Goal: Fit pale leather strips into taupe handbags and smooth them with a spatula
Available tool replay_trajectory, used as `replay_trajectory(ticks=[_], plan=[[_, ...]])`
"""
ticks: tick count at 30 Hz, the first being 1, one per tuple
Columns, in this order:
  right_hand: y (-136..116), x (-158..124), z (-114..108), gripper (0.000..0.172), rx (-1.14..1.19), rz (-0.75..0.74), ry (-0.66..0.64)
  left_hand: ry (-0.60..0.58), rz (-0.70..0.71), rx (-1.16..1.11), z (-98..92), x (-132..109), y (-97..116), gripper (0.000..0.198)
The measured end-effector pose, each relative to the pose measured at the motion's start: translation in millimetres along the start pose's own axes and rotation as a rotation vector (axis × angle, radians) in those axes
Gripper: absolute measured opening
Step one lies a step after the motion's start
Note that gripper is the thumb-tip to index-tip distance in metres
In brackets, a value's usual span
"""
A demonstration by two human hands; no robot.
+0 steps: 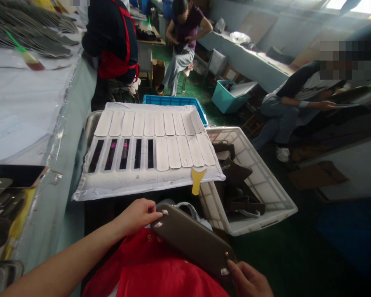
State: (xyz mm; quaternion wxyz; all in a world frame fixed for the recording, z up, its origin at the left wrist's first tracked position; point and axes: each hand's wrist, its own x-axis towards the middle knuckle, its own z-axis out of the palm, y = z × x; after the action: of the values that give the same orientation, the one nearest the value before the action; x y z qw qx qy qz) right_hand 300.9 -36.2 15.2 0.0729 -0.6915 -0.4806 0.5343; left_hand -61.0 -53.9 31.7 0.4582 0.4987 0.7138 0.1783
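Between my two hands is a long dark-brown bag panel [190,241] with rounded corners, held slantwise over my red apron. Small pale tabs stick to it near both ends, and a metal stud shows at its right end. My left hand [140,216] pinches the upper left end between thumb and fingers. At the lower right end, my right hand [250,278] grips the edge. Just beyond lies a white-covered board [132,179] bearing two rows of pale rounded strips [170,123], several dark strips [138,153] at the left of its near row, and a yellow forked piece [198,180].
A white crate [266,181] with brown bag pieces stands to the right, a blue crate [173,100] behind the board. On the left, a worktable [27,95] carries stacked dark pieces [31,29] and a glue bottle [29,60]. Several people sit farther back.
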Motion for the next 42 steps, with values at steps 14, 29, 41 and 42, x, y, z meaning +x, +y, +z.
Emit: replay_trajectory(ticks=[14,29,41,42], plan=[[1,-1,1,0.052,-0.024,-0.006,0.018,0.045,0.090,-0.008,0.4,3,-11,0.034],[1,-2,0,0.051,-0.028,-0.014,0.040,0.162,0.058,0.002,15.3,-7,1,0.030],[0,-1,0,0.049,0.004,-0.023,0.008,-0.011,-0.168,-0.518,18.8,6,-8,0.040],[0,-1,1,0.049,0.004,-0.026,0.028,-0.004,-0.170,-0.519,19.0,6,-8,0.040]])
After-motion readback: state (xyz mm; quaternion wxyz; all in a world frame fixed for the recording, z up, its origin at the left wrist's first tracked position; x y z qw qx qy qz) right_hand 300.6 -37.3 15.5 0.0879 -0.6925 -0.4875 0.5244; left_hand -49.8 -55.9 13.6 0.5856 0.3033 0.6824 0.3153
